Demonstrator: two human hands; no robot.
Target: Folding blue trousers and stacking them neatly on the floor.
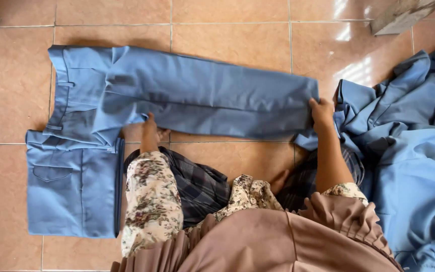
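A pair of blue trousers point(197, 93) lies flat on the tiled floor, waistband to the left, legs stretched to the right. My left hand point(149, 130) presses the near edge of the trousers by the crotch. My right hand point(322, 113) grips the leg ends at the right. A folded blue garment point(71, 189) lies on the floor at the left, touching the trousers' waistband.
A heap of unfolded blue garments point(414, 151) fills the right side. My knees in dark checked cloth point(202, 184) rest on the floor just below the trousers. A grey block point(401, 15) stands at the top right on the orange tiles point(6, 90).
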